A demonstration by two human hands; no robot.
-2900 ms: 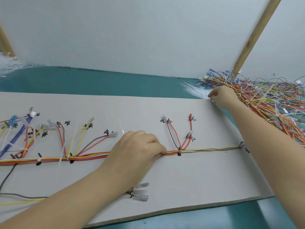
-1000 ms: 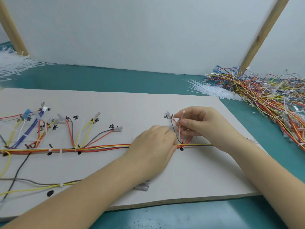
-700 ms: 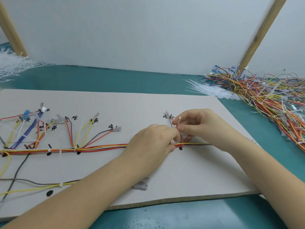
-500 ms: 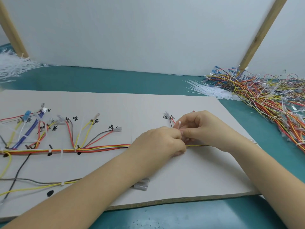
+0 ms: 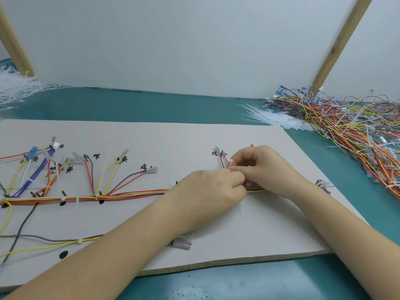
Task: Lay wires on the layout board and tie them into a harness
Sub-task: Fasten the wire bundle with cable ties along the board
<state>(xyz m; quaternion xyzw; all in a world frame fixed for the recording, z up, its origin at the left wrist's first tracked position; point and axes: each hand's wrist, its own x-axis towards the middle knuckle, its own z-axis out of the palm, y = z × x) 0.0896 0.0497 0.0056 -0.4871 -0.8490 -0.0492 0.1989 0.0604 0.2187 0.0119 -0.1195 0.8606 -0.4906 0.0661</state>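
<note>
Both my hands, left hand (image 5: 213,189) and right hand (image 5: 263,167), pinch the thin white plastic cable tie (image 5: 231,163) above the orange-and-yellow wire bundle (image 5: 129,194); next I'd thread its tail and cinch.

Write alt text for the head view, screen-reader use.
Two bare hands meet over a bundle of red, orange and yellow wires on a pale layout board: the right hand pinches a thin white cable tie, the left hand curled against it. A heap of loose coloured wires and white ties lies on the teal table.
</note>
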